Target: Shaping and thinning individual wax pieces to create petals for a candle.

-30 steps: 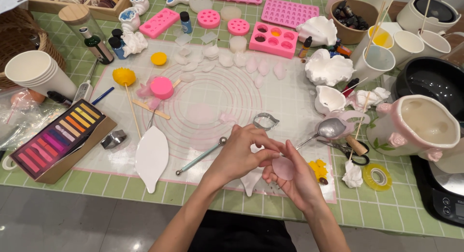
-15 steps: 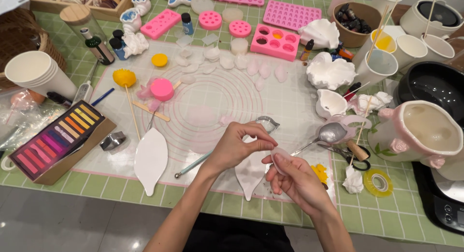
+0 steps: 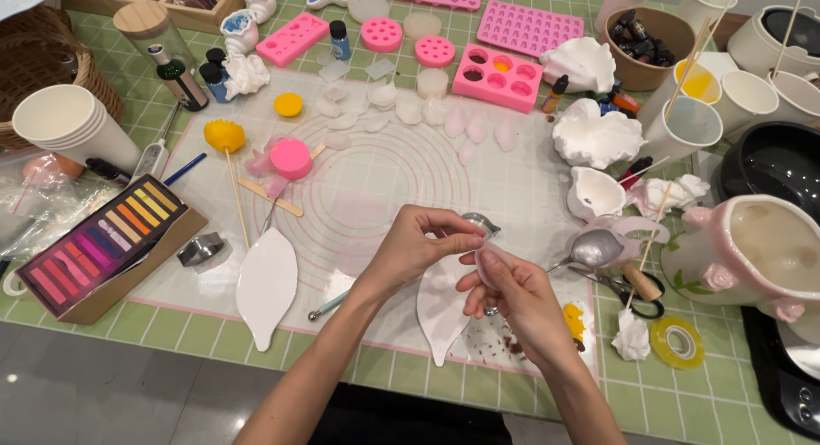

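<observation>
Your fingers hid most of the pale pink petal piece [image 3: 494,259], so its shape was hard to make out. Your left hand [image 3: 418,244] pinched its top edge, while your right hand [image 3: 512,293] cupped it from below, fingers curled around it, above the white mat [image 3: 376,180]. A white leaf-shaped dish [image 3: 266,283] lay to the left; a metal spoon [image 3: 594,250] and a scissors [image 3: 636,291] sat close on the right.

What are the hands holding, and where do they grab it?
Both the left hand and the right hand pinch a thin pale pink petal piece at its edges, by the fingertips.
</observation>
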